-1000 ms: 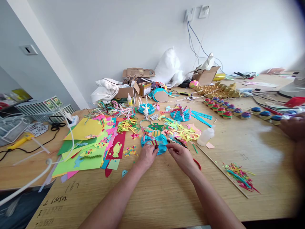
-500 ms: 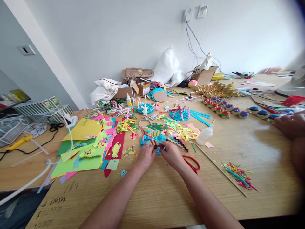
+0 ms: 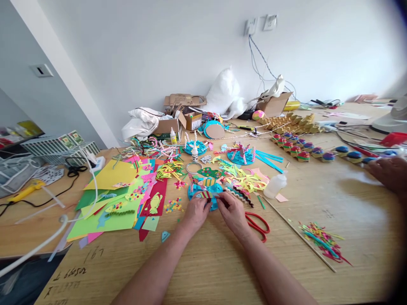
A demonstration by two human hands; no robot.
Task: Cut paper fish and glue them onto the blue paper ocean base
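Head view: right hand [image 3: 233, 212] now nearer striped fish [image 3: 206, 195]; red scissors [image 3: 268, 228] more exposed.

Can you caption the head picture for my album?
Left hand holds a striped fish, right hand at its tail, red-handled scissors nearby.

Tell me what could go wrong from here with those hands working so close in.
The small striped fish is in the left hand, with the right hand's fingers close to its other end: a hard pinch might crease it. The red loop handles lie right beside the right wrist, so an outward sweep could knock them. The loose paper dots beyond the left hand may scatter if brushed.
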